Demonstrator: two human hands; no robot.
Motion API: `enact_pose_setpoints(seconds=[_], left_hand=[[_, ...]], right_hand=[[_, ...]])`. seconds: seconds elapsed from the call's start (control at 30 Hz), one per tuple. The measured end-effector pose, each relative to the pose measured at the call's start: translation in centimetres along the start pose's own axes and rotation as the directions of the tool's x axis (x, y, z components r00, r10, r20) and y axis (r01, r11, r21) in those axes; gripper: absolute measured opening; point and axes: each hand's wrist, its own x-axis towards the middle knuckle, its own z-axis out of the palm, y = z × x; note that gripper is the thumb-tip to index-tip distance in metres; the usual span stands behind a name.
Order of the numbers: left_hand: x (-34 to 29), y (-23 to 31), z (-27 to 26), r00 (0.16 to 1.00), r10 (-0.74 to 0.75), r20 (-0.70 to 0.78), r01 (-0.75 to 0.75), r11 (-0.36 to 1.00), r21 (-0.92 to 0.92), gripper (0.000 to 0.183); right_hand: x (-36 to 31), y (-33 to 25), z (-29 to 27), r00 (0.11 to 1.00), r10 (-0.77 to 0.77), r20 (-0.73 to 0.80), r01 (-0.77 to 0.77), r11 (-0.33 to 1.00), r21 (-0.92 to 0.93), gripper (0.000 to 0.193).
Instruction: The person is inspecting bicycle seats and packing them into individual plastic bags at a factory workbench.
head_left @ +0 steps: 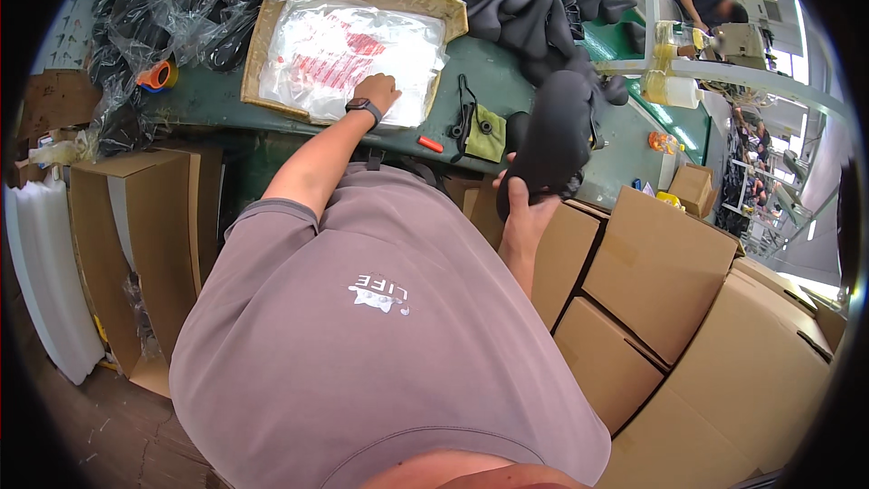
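Observation:
My left hand (378, 95), with a dark watch on its wrist, rests on a stack of clear plastic bags (312, 63) with red print. Its fingers are curled against the top bag, and the fingertips are hidden. The bags lie in a shallow cardboard tray (255, 59) on the green table. On the right, my right hand (527, 213) grips the lower end of a black, smooth, curved padded piece (554, 127), thumb on the near side. Between the hands lie a green pouch (486, 134) with black cord and a red stick-shaped object (430, 143).
More black padded pieces (534, 9) lie at the back, with plastic-wrapped ones (195, 9) at the back left. An orange tape roll (157, 77) sits near the left edge. Cardboard boxes (665, 263) stand at right, others (145, 217) at left. A person (711, 7) works beyond a white frame.

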Motion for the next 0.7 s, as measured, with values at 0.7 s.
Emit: enact_pose_setpoints(seconds=[0.7], left_hand=[[-0.7, -3.0, -5.1, 0.806, -0.531, -0.261, 0.186, 0.646, -0.74, 0.036]], right_hand=[[9.2, 17.1, 13.0, 0.836, -0.124, 0.535, 0.411, 0.788, -0.459, 0.112]])
